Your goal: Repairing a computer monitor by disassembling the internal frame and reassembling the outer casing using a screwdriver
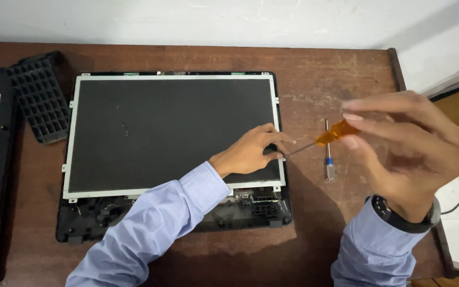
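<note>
Both arms wore long sleeves of pale blue shirt cloth, softly creased, each ending in a buttoned cuff at the wrist. The left hand (251, 154) was bare, with no ring or band showing. On the wrist of the right hand (410, 149) sat a black band with a thick rounded edge, probably a watch, though its face was turned away.

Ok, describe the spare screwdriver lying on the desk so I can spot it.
Start at the bare screen panel on the brown desk. Right of its right edge lies a small screwdriver, shaft pointing away. Its clear handle with a blue band sets it apart from the orange-handled one in the right hand.
</note>
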